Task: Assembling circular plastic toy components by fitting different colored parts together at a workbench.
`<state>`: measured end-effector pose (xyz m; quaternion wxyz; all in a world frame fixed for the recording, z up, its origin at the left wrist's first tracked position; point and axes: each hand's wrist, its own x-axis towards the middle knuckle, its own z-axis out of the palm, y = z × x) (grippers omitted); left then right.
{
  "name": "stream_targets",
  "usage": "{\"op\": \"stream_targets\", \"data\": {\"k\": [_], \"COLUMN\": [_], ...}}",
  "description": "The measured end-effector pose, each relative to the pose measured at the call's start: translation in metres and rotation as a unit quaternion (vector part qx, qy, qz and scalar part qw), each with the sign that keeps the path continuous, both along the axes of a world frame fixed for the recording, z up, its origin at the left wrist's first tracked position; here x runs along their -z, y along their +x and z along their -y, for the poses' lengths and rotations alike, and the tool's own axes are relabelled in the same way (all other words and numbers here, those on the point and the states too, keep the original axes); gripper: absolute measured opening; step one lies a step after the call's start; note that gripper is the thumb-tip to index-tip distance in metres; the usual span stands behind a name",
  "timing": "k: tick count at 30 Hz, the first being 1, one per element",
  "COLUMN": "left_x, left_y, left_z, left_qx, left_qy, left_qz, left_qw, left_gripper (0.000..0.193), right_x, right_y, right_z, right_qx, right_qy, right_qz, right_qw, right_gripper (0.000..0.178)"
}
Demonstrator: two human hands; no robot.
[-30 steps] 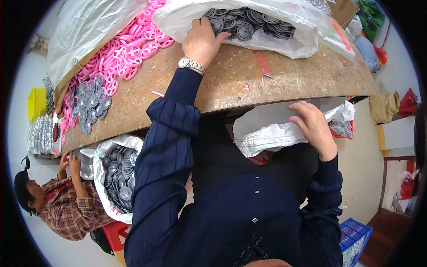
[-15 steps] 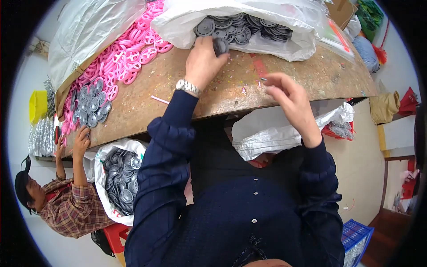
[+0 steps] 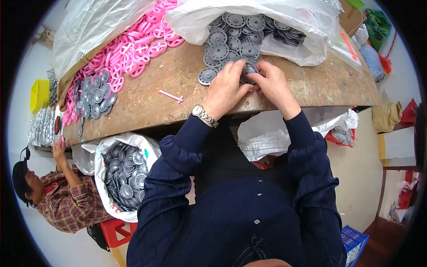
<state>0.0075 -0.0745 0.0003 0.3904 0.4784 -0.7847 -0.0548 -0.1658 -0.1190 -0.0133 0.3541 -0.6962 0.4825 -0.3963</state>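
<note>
Fingers (image 3: 238,71) of your left hand (image 3: 224,89) and those of your right hand (image 3: 271,82) are both closed around 1 grey wheel disc (image 3: 249,71), which sits between them just above the near edge of the tabletop (image 3: 178,89), right in front of the open white bag (image 3: 307,42) of matching discs. Keep the disc pinched by its rim from both sides, flat face toward you, so the hub stays visible while you work on it; I judge a light, even grip is best, since squeezing near the centre would cover what you need to see. A loose disc (image 3: 207,76) lies at 9 o'clock from your left hand, and a small pink pin (image 3: 171,96) lies further out at 8 o'clock, both within easy reach. Your fingertips hide most of the held disc, so whether anything is being pressed into its hub cannot be told. At 10 o'clock, the pink wheels (image 3: 138,49) run under a clear plastic sheet, and the far end of the bag is cut off.
</note>
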Motion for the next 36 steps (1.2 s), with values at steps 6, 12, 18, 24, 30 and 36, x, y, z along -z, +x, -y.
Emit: {"op": "stream_targets", "data": {"k": [6,12,18,24,30,36], "left_x": [-0.011,-0.025,-0.019,-0.016,-0.004,0.000], "left_y": [0.015,0.068,0.144,0.162,0.178,0.190], "left_z": [-0.001,0.022,0.092,0.135,0.143,0.116], "left_qx": [0.033,-0.098,-0.266,-0.349,-0.323,-0.241], "left_qy": [0.040,-0.066,-0.068,-0.003,0.059,0.081], "left_qz": [-0.082,-0.007,0.214,0.285,0.273,0.239], "left_qw": [0.995,0.993,0.938,0.893,0.904,0.937], "left_gripper": [0.037,0.011,0.037,0.056,0.060,0.059], "right_x": [-0.003,-0.008,-0.001,-0.012,-0.008,-0.014], "right_y": [0.003,-0.005,-0.007,-0.001,-0.001,0.001], "right_z": [-0.003,-0.016,-0.022,-0.035,-0.032,-0.038], "right_qx": [0.019,0.012,0.016,0.017,0.015,0.002], "right_qy": [0.026,0.003,-0.013,-0.028,-0.074,-0.069], "right_qz": [0.029,0.082,0.130,0.063,0.015,0.037], "right_qw": [0.999,0.997,0.991,0.997,0.997,0.997], "right_gripper": [0.025,0.013,0.010,0.010,0.009,0.009]}}
